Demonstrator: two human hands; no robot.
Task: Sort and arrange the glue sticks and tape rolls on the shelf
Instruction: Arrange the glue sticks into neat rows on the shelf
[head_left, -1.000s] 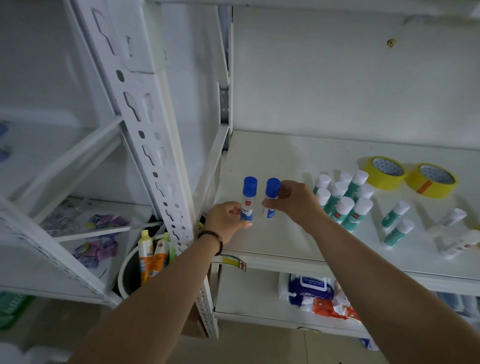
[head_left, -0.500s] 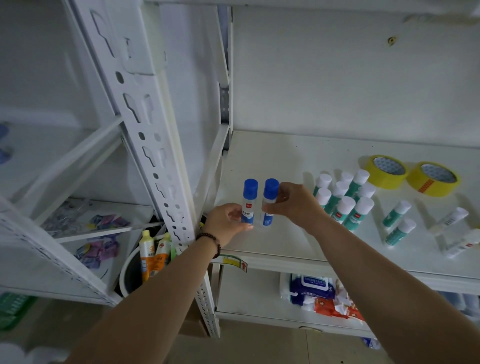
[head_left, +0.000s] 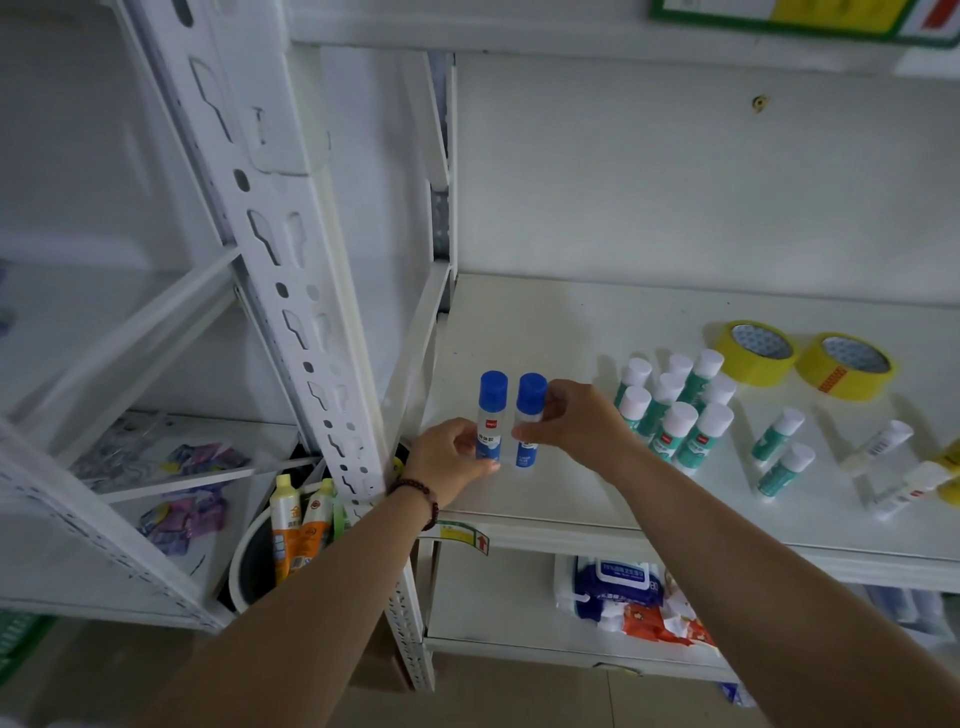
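Note:
Two blue-capped glue sticks stand upright side by side near the left end of the white shelf (head_left: 561, 322). My left hand (head_left: 447, 457) pinches the left blue glue stick (head_left: 491, 410) low on its body. My right hand (head_left: 576, 421) pinches the right blue glue stick (head_left: 530, 405) near its cap. To their right stands a cluster of several green glue sticks with white caps (head_left: 675, 410). Two more green sticks (head_left: 779, 452) and two white sticks (head_left: 883, 457) lie further right. Two yellow tape rolls (head_left: 756, 353) (head_left: 847, 366) lie flat at the back right.
A white perforated upright post (head_left: 306, 322) stands just left of the shelf. Below are wet-wipe packs (head_left: 613, 587) on a lower shelf and a bucket with orange tubes (head_left: 293, 530). A neighbouring shelf at left holds purple packets (head_left: 202, 457).
Both hands have lowered the two blue glue sticks slightly toward the shelf surface and brought them closer together. The view has tilted up a little.

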